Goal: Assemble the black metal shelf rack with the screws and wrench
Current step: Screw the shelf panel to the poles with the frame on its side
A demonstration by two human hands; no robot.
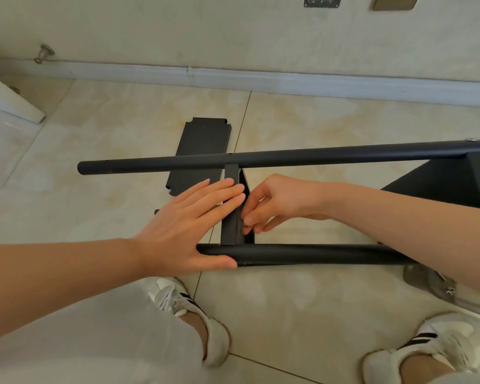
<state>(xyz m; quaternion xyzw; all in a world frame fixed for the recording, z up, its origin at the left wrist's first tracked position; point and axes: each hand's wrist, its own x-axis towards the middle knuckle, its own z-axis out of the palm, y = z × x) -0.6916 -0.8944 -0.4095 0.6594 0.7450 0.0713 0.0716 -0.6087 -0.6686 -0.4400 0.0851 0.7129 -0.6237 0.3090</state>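
Observation:
The black metal rack lies on its side on the tiled floor. Its far tube [288, 156] and near tube [316, 253] run left to right, joined by a middle shelf panel [230, 228] seen edge-on and an end shelf [455, 181] at the right. My left hand [189, 223] lies flat with straight fingers pressing against the middle panel, thumb along the near tube. My right hand [272, 203] has its fingers curled against the panel's right face, pinching something small that I cannot make out. A loose black shelf plate [203, 145] lies flat on the floor beyond the far tube.
A clear plastic bag [432, 284] with small hardware lies on the floor under my right forearm. My two shoes [194, 314] [432, 345] stand close in front of the rack. A white door edge [11, 101] and a doorstop [43, 52] are at the far left by the wall.

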